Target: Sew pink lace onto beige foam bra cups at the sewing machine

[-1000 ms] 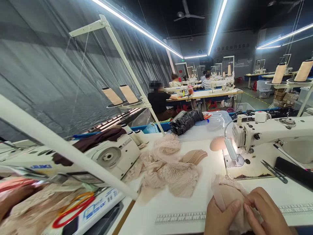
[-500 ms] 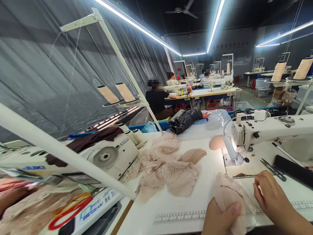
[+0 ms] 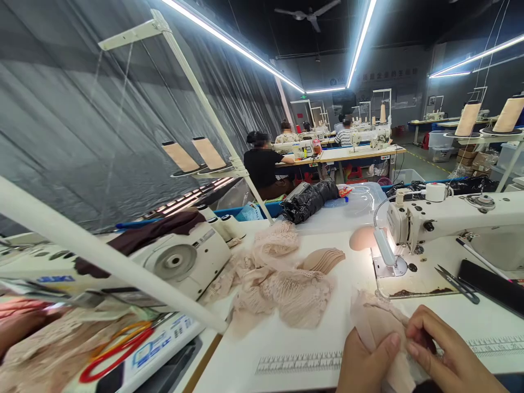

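A beige lace fabric piece (image 3: 374, 322) hangs between my hands at the table's front edge. My left hand (image 3: 368, 357) is closed on its lower left, thumb pressed on top. On its right edge, the fingers of my right hand (image 3: 438, 346) pinch the cloth. Left of them lies a loose pile of beige lace pieces (image 3: 303, 297), with a stack of beige molded cups (image 3: 323, 260) behind it. Beyond my hands stands a white sewing machine (image 3: 450, 218), its small lamp (image 3: 385, 248) lit.
Thread snips (image 3: 456, 284) and a black phone (image 3: 491, 284) lie right of my hands. A printed ruler (image 3: 298, 363) runs along the front edge. Left are another machine (image 3: 184, 259), orange-red-handled scissors (image 3: 118, 349) and a co-worker's hand (image 3: 18, 327). A black plastic bundle (image 3: 311, 202) lies behind.
My right hand has moved left and down from beside the snips, and its fingers now pinch the lace piece. My left hand keeps its hold.
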`<state>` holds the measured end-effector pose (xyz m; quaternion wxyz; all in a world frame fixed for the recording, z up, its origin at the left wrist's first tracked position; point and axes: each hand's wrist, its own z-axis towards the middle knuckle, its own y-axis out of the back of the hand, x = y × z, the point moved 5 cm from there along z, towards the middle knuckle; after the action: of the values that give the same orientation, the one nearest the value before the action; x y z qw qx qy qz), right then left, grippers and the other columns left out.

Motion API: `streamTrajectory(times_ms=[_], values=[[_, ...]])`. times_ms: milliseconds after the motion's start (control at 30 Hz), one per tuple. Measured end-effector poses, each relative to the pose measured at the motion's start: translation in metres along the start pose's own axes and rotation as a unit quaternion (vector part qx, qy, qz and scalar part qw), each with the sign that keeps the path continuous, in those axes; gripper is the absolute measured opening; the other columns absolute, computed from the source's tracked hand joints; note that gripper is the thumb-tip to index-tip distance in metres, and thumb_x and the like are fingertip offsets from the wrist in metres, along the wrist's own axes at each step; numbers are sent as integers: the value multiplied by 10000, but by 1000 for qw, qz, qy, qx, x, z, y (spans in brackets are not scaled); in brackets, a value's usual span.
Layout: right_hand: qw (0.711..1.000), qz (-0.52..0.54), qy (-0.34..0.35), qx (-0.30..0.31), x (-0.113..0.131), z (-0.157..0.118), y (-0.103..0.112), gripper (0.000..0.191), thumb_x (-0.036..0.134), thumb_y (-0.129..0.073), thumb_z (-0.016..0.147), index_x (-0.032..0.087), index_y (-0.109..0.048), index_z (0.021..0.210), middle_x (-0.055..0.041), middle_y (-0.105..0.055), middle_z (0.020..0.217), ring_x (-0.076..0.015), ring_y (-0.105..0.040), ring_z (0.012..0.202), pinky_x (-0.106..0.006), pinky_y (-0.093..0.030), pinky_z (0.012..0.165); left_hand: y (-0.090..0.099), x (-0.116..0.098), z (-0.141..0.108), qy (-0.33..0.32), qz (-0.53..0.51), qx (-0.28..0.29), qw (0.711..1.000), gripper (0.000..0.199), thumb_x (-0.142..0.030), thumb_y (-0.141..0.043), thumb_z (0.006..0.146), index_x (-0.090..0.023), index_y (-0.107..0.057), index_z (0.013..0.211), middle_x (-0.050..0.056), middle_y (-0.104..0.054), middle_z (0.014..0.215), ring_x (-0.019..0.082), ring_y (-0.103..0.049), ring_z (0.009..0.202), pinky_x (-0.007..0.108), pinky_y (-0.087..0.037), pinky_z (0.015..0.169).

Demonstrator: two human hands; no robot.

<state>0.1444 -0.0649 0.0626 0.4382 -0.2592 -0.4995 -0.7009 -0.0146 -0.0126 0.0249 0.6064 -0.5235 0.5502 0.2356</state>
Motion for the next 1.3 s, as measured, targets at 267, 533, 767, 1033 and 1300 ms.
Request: streamTrajectory(times_ms=[267, 533, 767, 1033, 1300], values=[[948, -215, 212, -99, 16, -1, -6, 185, 86, -486, 1034, 242, -532, 946, -3, -579, 797, -173, -556, 676, -278, -473, 584, -4, 3, 2, 17, -10, 29, 999, 527, -556, -950, 711, -136, -815, 999, 106, -764, 921, 259, -697, 864, 353, -573, 824], [939, -248, 184, -152, 5, 11, 19, 199, 99, -462, 1073, 237, -482, 932, -1, -512, 815, -168, -500, 713, -290, -459, 626, -6, -10, -8, 34, 19, 53, 998, 650, -630, -938, 704, -123, -814, 1093, 147, -796, 967, 343, -740, 982, 461, -582, 975], [999, -42, 31, -4, 6, 8, 22, 131, 298, -467, 1130, 300, -588, 1079, 22, -626, 940, -137, -659, 814, -232, -570, 733, -9, -21, -4, 10, -5, 48, 999, 662, -644, -933, 704, -124, -806, 1094, 158, -795, 978, 353, -744, 978, 485, -588, 968], [990, -79, 118, 12, 19, 9, 13, 165, 197, -503, 1076, 269, -564, 940, -6, -630, 871, -168, -648, 754, -255, -578, 658, -5, -8, -3, 14, -23, 38, 999, 578, -588, -947, 715, -114, -797, 1010, 120, -771, 897, 279, -714, 873, 391, -582, 847], [961, -187, 203, -31, 30, 0, 5, 199, 70, -503, 1012, 250, -584, 990, -42, -630, 907, -202, -640, 765, -295, -578, 641, -5, 8, 7, 21, -54, 33, 998, 605, -588, -966, 681, -126, -784, 1026, 123, -760, 967, 287, -696, 953, 355, -562, 849]])
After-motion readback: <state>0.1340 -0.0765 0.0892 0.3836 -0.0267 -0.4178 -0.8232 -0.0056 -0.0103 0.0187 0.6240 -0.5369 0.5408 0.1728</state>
